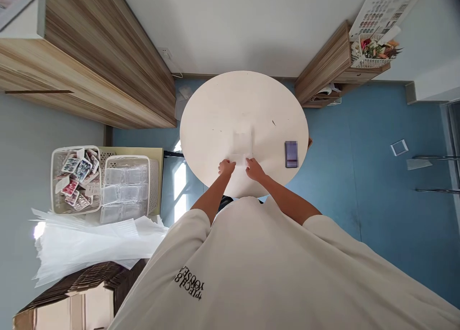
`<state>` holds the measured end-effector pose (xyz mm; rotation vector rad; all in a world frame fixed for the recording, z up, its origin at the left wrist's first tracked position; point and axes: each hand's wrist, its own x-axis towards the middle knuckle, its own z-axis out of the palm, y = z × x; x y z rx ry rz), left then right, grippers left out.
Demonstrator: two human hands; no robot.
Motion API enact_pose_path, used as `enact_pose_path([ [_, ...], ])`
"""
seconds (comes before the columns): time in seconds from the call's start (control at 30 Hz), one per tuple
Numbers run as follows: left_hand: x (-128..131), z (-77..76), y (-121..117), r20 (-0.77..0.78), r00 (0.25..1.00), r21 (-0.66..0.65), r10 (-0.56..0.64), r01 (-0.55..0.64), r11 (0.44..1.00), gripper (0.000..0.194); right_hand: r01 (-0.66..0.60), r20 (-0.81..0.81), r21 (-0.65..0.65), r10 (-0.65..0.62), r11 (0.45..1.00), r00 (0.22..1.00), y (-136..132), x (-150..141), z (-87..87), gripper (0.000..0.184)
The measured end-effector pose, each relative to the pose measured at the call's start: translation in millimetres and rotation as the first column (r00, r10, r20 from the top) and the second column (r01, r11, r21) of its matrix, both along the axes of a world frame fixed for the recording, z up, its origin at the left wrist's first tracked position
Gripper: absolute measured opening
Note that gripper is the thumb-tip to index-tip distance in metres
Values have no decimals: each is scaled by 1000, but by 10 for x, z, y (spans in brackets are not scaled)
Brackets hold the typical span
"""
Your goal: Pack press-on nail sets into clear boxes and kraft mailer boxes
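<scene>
A pale, see-through squarish piece (242,140) lies on the round cream table (212,104), near its front edge. It hardly stands out from the tabletop, so I cannot tell whether it is a box or a folded sheet. My left hand (226,167) is closed at the near left corner, thumb and fingers pinching the edge. At the near right side my right hand (254,169) pinches the piece too, its fingertips pointing inward. Both forearms reach in from the front of the table. A phone (291,154) rests on the table to the right of my right hand.
Left of the table stand a white basket of small carded packs (77,179) and a basket of clear plastic boxes (125,186). White sheets (97,239) lie on cardboard (82,296) nearer me. Wooden cabinets (115,47) flank the table; flowers (377,49) sit in a basket at right.
</scene>
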<state>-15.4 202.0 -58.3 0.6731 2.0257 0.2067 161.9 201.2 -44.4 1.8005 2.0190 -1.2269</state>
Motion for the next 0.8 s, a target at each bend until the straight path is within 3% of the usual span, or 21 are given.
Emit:
enact_pose_path([
  [0.23,55,76,-2,159,983,34,95,-101,994,44,-40,17,29,39,999,999,11,-24,12,60],
  [0.4,189,144,24,217,975,116,-51,26,993,35,26,-87,-11,-27,1000,996,73,49,-1,62],
  [0.57,367,173,54,154,968,155,-197,174,973,31,131,-177,-86,-145,988,974,183,153,3,53],
  [0.8,474,112,29,207,949,186,-238,201,962,37,250,-333,-162,-292,955,897,237,228,12,30],
])
